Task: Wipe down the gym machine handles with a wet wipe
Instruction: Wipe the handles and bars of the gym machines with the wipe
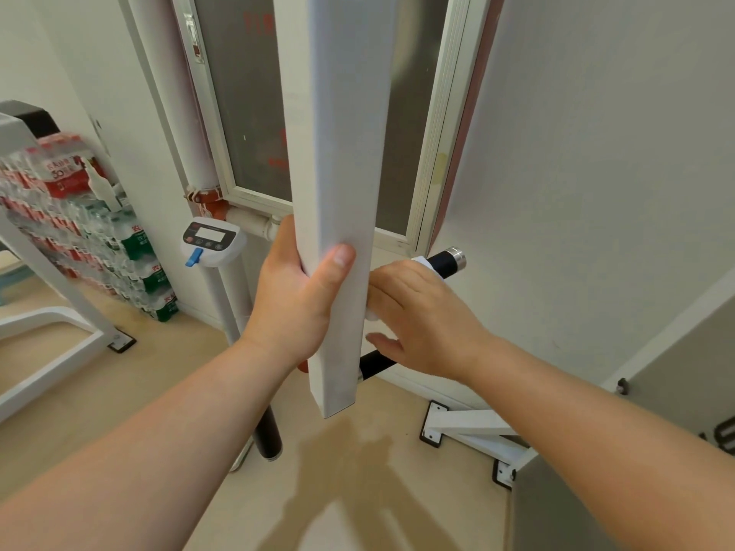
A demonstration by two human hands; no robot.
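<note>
A white square machine bar [338, 161] hangs down the middle of the view. My left hand [294, 296] grips it near its lower end, thumb across the front face. Behind the bar a black handle [447, 261] with a chrome end cap sticks out to the right. My right hand [421, 316] is wrapped round this handle with a white wet wipe [425, 263] under the fingers; a strip of wipe shows past the knuckles. A second black handle [268, 437] points down to the left of the bar's end.
A white wall and a frosted window [254, 105] stand close behind. A scale with a display [212, 240] on a post is at left, beside stacked packs of water bottles [79, 224]. White machine feet [469, 429] are bolted to the beige floor.
</note>
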